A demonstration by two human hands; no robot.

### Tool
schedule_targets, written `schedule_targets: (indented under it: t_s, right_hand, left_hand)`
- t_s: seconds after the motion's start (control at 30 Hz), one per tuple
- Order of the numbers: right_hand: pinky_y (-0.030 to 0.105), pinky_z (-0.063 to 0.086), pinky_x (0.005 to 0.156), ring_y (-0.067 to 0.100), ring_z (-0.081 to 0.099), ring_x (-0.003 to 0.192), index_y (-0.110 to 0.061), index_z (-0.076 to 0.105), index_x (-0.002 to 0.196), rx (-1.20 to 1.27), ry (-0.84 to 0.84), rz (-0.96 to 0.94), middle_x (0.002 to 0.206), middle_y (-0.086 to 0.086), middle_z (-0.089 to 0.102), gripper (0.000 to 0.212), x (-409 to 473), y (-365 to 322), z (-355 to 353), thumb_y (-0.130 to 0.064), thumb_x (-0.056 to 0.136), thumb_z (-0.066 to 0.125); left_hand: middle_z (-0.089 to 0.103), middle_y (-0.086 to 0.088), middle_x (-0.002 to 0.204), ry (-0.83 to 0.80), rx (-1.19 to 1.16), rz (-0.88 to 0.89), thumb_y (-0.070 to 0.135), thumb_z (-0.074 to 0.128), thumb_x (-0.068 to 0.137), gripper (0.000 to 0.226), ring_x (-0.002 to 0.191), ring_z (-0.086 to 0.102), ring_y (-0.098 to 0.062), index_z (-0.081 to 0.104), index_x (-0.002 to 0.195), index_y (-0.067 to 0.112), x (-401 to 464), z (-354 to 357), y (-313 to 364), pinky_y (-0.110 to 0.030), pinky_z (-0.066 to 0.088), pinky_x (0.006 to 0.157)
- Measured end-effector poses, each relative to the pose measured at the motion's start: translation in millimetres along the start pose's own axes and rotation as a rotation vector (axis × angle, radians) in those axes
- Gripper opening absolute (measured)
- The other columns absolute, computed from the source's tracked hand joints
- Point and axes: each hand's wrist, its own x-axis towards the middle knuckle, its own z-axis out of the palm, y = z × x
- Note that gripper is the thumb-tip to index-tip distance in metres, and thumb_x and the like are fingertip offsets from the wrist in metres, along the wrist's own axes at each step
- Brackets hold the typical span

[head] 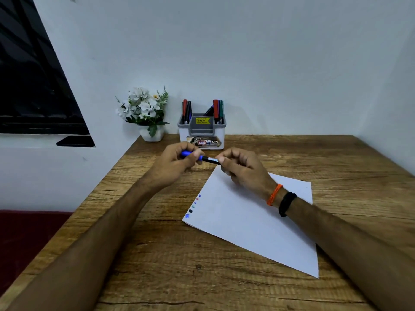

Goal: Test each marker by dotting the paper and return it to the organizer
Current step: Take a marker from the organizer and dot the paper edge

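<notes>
Both forearms reach in from the near edge of the wooden table [157,254], and between them the sheet of paper [251,221] lies angled under the right wrist, a short column of coloured dots [193,206] running along its left edge. Above the paper's far corner the 2 hands meet on 1 marker [207,159]. Its long axis runs nearly level from left to right, dipping slightly toward the right, across the view and not toward the paper. The left hand [175,164] has its fingers curled round the blue cap end; the right hand [242,169] pinches the black barrel at the other end with thumb and fingertips. Whether the cap is seated or partly off cannot be told, since the left fingers cover the join.

Just beyond the hands, against the wall, stands the organizer [202,133], with markers upright in its left and right compartments. It lies straight ahead, roughly equally near both hands. A flower pot [152,133] sits to its left. By my reading, the marker must be turned upright before it is slotted in.
</notes>
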Motion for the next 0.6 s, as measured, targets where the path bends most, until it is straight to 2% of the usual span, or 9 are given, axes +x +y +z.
schedule_targets:
  t_s: [0.07, 0.2, 0.33, 0.43, 0.53, 0.6]
  right_hand:
    - [0.011, 0.031, 0.047, 0.001, 0.036, 0.044, -0.008, 0.061, 0.084, -0.088, 0.014, -0.081, 0.060, 0.000, 0.049, 0.014, -0.7, 0.2, 1.3, -0.013, 0.097, 0.058]
    - [0.020, 0.033, 0.053, 0.005, 0.037, 0.052, -0.023, 0.053, 0.073, -0.198, 0.047, -0.210, 0.060, -0.003, 0.050, 0.020, -1.9, 0.6, 2.7, -0.022, 0.093, 0.059]
    - [0.019, 0.033, 0.053, 0.005, 0.038, 0.053, -0.019, 0.050, 0.071, -0.238, 0.095, -0.259, 0.060, 0.002, 0.050, 0.022, -3.9, 0.6, 5.2, -0.020, 0.091, 0.059]
    - [0.019, 0.032, 0.053, 0.005, 0.037, 0.053, -0.023, 0.048, 0.071, -0.260, 0.109, -0.274, 0.060, 0.002, 0.050, 0.023, -5.4, -0.4, 6.1, -0.020, 0.091, 0.058]
    - [0.027, 0.034, 0.050, 0.010, 0.040, 0.053, -0.016, 0.051, 0.074, -0.306, 0.087, -0.295, 0.060, 0.008, 0.053, 0.020, -5.2, -3.1, 4.4, -0.021, 0.092, 0.058]
    - [0.032, 0.038, 0.050, 0.015, 0.046, 0.051, -0.011, 0.054, 0.078, -0.332, 0.054, -0.289, 0.059, 0.008, 0.057, 0.019, -3.7, -6.7, 2.5, -0.021, 0.093, 0.059]
  left_hand:
    - [0.062, 0.003, 0.073, -0.008, -0.026, -0.023, 0.018, 0.050, 0.099, 0.018, 0.057, 0.048, -0.002, 0.064, 0.098, 0.007, 0.1, 2.4, 0.6, -0.018, 0.041, 0.056]
    - [0.054, -0.001, 0.069, -0.027, -0.033, -0.039, 0.019, 0.045, 0.102, 0.020, 0.054, 0.044, -0.005, 0.061, 0.093, 0.011, -0.8, 7.0, 0.4, -0.021, 0.038, 0.054]
    - [0.047, -0.003, 0.064, -0.031, -0.016, -0.034, 0.023, 0.045, 0.101, 0.023, 0.054, 0.040, -0.010, 0.060, 0.091, 0.009, -2.5, 12.0, 0.8, -0.026, 0.035, 0.055]
    - [0.047, -0.002, 0.063, -0.011, 0.017, -0.021, 0.025, 0.046, 0.101, 0.023, 0.058, 0.041, -0.015, 0.060, 0.092, 0.009, -2.7, 14.1, 0.4, -0.032, 0.036, 0.059]
    - [0.052, -0.003, 0.066, -0.039, 0.039, -0.009, 0.031, 0.048, 0.099, 0.026, 0.061, 0.045, -0.018, 0.061, 0.093, 0.010, -2.8, 10.2, -0.5, -0.037, 0.039, 0.062]
    - [0.055, -0.006, 0.073, -0.039, 0.028, -0.001, 0.028, 0.049, 0.098, 0.023, 0.062, 0.050, -0.015, 0.060, 0.097, 0.007, -1.3, 6.8, 0.9, -0.036, 0.045, 0.064]
